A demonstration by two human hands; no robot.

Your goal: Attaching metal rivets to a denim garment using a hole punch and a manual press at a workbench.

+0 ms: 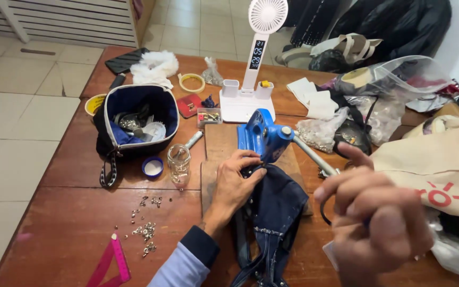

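Both hands were at work around a blue hand press (261, 137) standing on a wooden board (220, 146) near the middle of the table (70, 223). Left hand (235, 183) lay with fingers spread and curled over dark denim fabric (274, 212), pressing its far edge in under the head of the press, the fingertips touching the base of the tool. Right hand (375, 212), close to the camera and blurred, was wrapped around the near end of the metal lever (314, 157), index finger raised. That lever ran from the press head out to the right and nearer, so its long axis slanted toward the right hand; the denim trailed from the press toward the near edge. The left hand was the nearer one to the point where cloth met press. To the left stood a small glass jar (179, 162), an open dark blue pouch (136, 119), and scattered metal eyelets (145, 223).
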